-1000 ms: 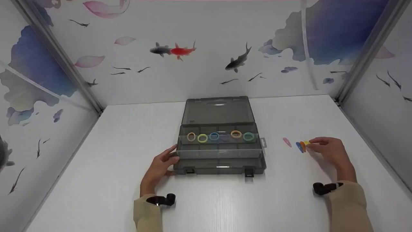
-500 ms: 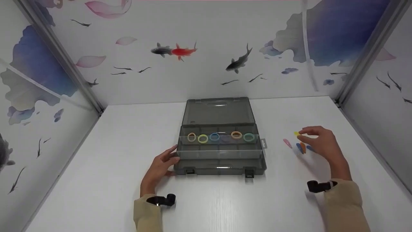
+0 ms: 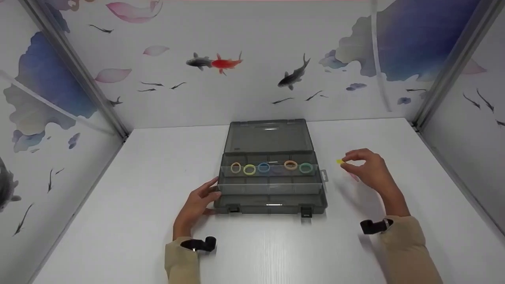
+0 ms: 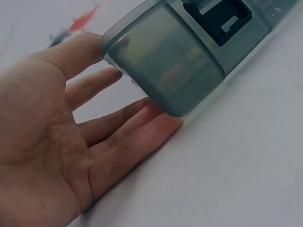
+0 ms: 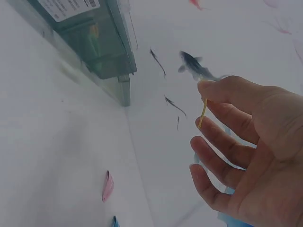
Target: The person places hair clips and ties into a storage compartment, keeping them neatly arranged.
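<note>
At the middle of the table stands an open grey see-through storage box (image 3: 270, 211). Its back row holds several coloured hair ties, among them a green hair tie (image 3: 306, 168) and a yellow hair tie (image 3: 249, 170). My left hand (image 3: 196, 203) holds the box's left side, thumb at the upper rim and other fingertips along the wall down to the bottom edge. To the right of the box, my right hand (image 3: 369, 167) pinches a yellow hair clip (image 5: 203, 113) between thumb and fingers, raised off the table. A pink hair clip (image 5: 108, 186) lies below that hand.
A blue hair clip (image 5: 115, 221) shows at the bottom edge of the right wrist view. The box's lid (image 3: 268, 136) leans back toward the rear wall. Printed white panels (image 3: 252, 94) enclose the table at the back and both sides.
My right hand has picked the yellow hair clip up from the group of clips and carried it left toward the box. The left hand stays at the box.
</note>
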A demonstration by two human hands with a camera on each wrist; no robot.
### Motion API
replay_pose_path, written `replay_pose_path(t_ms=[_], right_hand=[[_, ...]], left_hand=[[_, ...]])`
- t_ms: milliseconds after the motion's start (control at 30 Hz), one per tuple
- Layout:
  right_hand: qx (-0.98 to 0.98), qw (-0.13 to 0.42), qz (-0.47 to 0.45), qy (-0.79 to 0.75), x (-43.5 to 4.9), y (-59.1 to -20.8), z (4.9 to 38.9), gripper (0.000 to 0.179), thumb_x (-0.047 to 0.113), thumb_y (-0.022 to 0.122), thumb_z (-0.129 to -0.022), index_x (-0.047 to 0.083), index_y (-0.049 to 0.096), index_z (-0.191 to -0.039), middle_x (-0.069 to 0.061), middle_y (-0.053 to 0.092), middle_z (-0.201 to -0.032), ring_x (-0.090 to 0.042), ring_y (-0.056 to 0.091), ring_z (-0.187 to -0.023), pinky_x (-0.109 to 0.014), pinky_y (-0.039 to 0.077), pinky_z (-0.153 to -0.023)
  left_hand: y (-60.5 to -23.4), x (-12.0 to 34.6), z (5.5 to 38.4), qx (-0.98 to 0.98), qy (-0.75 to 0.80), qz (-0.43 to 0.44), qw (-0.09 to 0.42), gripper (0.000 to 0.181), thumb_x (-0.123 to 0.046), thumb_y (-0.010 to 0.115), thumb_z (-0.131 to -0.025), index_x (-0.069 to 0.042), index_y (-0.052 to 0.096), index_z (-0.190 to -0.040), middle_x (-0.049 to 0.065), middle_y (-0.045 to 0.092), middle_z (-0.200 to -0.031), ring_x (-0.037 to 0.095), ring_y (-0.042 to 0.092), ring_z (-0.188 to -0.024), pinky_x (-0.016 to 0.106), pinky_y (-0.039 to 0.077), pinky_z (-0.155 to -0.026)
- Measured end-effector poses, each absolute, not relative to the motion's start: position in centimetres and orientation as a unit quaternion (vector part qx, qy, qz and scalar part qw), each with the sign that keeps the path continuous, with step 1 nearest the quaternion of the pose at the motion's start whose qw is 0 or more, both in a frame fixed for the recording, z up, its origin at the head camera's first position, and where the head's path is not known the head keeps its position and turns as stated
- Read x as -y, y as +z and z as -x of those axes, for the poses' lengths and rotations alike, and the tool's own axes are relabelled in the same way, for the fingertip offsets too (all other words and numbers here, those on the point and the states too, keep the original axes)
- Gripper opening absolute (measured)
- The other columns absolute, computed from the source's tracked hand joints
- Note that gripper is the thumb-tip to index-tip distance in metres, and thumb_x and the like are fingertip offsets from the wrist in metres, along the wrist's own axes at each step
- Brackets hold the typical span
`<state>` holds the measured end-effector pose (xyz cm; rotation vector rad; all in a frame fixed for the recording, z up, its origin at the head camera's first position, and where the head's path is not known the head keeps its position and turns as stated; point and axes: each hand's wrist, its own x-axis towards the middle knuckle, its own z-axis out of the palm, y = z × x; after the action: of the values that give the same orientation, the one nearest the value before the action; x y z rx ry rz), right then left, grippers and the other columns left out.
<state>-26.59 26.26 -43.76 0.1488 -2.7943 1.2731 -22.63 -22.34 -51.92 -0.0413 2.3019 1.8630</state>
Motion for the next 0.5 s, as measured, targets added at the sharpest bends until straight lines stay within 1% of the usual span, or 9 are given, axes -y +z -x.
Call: replay_pose_path(t_ms=[167, 333, 500], right_hand=[[0.906, 0.039, -0.075, 0.416, -24.5, -43.6, 26.8, 0.024, 0.016, 0.071, -0.093, 0.002, 0.072, -0.113, -0.019, 0.059, -0.137, -0.040, 0.049, -0.132, -0.056, 0.046, -0.103], [0.906, 0.031, -0.088, 0.412, -22.9, -43.7, 26.9, 0.025, 0.017, 0.070, -0.094, 0.002, 0.072, -0.113, -0.018, 0.058, -0.137, -0.039, 0.049, -0.133, -0.056, 0.045, -0.105], [0.904, 0.031, -0.111, 0.412, -21.4, -43.9, 26.7, 0.023, 0.016, 0.069, -0.094, 0.002, 0.073, -0.113, -0.018, 0.059, -0.136, -0.039, 0.051, -0.130, -0.056, 0.046, -0.103]], left_hand=[[-51.9, 22.4, 22.7, -0.772, 0.629, 0.015, 0.090, 0.057, -0.027, 0.066, -0.097, -0.030, 0.047, -0.151, 0.015, 0.046, -0.154, 0.037, 0.049, -0.138, 0.049, 0.058, -0.088], [-51.9, 22.4, 22.7, -0.770, 0.631, 0.015, 0.091, 0.058, -0.027, 0.067, -0.097, -0.029, 0.047, -0.151, 0.015, 0.047, -0.154, 0.037, 0.049, -0.138, 0.049, 0.058, -0.088], [-51.8, 22.4, 22.7, -0.765, 0.637, 0.014, 0.094, 0.058, -0.025, 0.067, -0.097, -0.027, 0.046, -0.151, 0.017, 0.047, -0.153, 0.038, 0.049, -0.138, 0.051, 0.058, -0.089]])
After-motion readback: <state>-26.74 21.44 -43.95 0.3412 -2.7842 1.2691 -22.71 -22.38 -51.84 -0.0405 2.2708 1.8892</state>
